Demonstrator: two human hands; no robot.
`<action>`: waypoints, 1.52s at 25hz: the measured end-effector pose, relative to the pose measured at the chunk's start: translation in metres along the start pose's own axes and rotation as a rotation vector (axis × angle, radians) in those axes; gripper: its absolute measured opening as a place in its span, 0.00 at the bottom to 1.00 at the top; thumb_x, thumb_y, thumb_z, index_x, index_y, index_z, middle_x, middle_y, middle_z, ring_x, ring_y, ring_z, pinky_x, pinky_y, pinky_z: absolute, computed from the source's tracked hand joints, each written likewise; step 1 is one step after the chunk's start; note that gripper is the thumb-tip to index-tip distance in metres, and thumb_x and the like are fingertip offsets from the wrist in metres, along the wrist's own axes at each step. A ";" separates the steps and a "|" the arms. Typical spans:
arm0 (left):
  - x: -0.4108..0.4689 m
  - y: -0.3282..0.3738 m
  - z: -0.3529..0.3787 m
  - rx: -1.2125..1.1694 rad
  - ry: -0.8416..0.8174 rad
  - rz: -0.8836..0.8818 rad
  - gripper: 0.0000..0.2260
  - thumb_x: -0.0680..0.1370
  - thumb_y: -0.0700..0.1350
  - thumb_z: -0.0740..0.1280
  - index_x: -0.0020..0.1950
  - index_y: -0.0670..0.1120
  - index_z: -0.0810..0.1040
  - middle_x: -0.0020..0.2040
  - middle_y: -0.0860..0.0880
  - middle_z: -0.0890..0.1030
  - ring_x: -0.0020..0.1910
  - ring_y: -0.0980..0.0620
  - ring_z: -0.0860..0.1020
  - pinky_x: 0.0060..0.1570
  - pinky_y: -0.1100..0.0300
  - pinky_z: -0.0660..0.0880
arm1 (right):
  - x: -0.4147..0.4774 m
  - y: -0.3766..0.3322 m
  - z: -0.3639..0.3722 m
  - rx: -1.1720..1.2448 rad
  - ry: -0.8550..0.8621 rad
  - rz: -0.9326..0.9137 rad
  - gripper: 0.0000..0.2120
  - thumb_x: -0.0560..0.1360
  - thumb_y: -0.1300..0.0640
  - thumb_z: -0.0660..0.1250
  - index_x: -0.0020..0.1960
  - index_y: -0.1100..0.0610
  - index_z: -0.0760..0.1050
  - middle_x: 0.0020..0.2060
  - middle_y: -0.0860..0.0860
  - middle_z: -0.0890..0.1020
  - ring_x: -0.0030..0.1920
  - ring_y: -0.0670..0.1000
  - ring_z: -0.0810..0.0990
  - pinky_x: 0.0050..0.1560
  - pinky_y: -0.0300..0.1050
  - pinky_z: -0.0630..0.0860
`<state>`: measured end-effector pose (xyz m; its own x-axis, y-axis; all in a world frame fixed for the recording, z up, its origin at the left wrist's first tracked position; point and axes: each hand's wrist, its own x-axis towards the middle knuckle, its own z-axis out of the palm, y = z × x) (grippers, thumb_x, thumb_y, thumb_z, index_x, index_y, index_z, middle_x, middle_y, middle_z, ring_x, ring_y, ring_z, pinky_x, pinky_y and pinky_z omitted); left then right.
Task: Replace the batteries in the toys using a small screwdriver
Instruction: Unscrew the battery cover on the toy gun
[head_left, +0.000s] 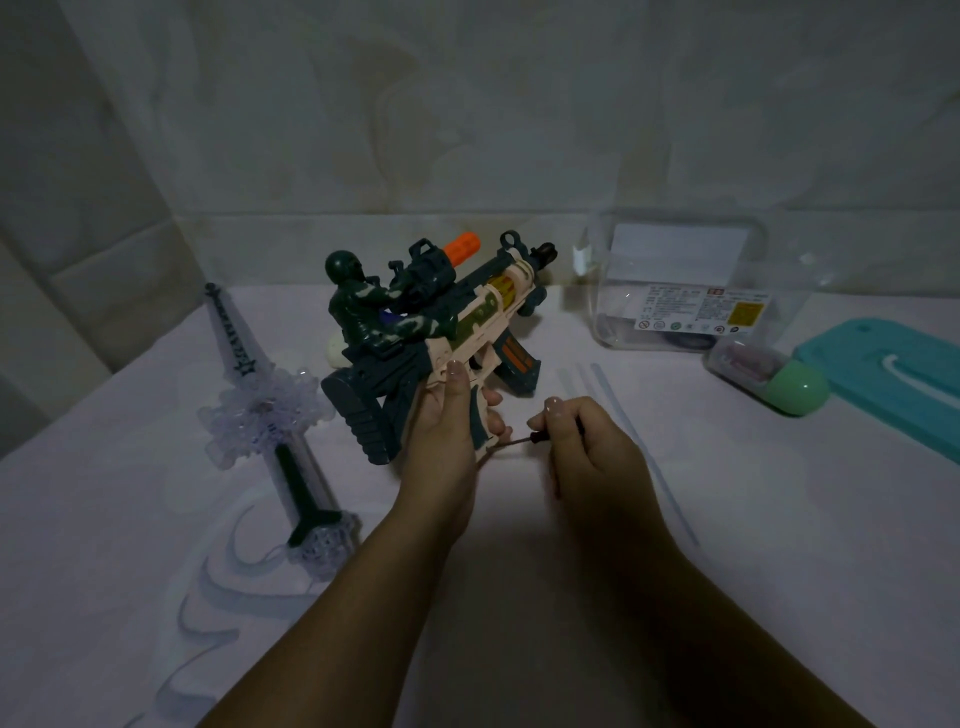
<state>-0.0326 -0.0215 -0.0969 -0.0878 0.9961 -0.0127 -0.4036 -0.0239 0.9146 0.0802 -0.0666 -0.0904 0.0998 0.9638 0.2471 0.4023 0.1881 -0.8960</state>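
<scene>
My left hand (447, 441) grips a beige and dark teal toy gun (467, 332) by its handle and holds it above the white cloth, muzzle pointing up to the right. My right hand (587, 447) pinches a small dark screwdriver (511, 443), whose thin shaft points left at the bottom of the gun's handle. Behind the gun stands a green toy soldier (363, 306) with a dark cannon tipped in orange (462, 245). A clear toy sword (270, 410) with a dark green grip lies on the left.
At the back right stands a clear plastic box (685, 280) with labels. In front of it lies a capsule-shaped case (769, 374) with a green end, and a teal board (893, 379) lies at the right edge. A tiled wall rises behind the table.
</scene>
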 end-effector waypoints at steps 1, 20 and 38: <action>0.001 -0.001 -0.001 0.006 -0.004 0.002 0.12 0.84 0.52 0.57 0.62 0.50 0.76 0.42 0.47 0.79 0.36 0.52 0.75 0.39 0.57 0.74 | 0.000 0.000 -0.001 -0.025 -0.001 -0.017 0.11 0.81 0.56 0.52 0.45 0.45 0.69 0.37 0.45 0.77 0.38 0.43 0.76 0.40 0.36 0.73; 0.003 -0.001 -0.001 -0.012 -0.019 -0.010 0.15 0.84 0.53 0.56 0.64 0.48 0.75 0.40 0.48 0.79 0.34 0.53 0.74 0.40 0.55 0.73 | -0.005 -0.002 0.003 -0.079 -0.036 -0.092 0.09 0.80 0.57 0.57 0.45 0.44 0.64 0.32 0.47 0.73 0.32 0.43 0.72 0.32 0.35 0.68; 0.003 -0.002 -0.003 0.014 -0.027 -0.004 0.14 0.84 0.54 0.56 0.63 0.50 0.75 0.41 0.48 0.79 0.35 0.53 0.74 0.38 0.56 0.73 | -0.009 -0.009 0.004 -0.001 -0.040 -0.035 0.11 0.78 0.62 0.58 0.47 0.45 0.65 0.29 0.48 0.71 0.29 0.43 0.70 0.31 0.42 0.67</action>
<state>-0.0349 -0.0185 -0.1004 -0.0617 0.9981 -0.0056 -0.3911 -0.0190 0.9202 0.0722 -0.0757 -0.0862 0.0495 0.9635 0.2630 0.4059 0.2212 -0.8867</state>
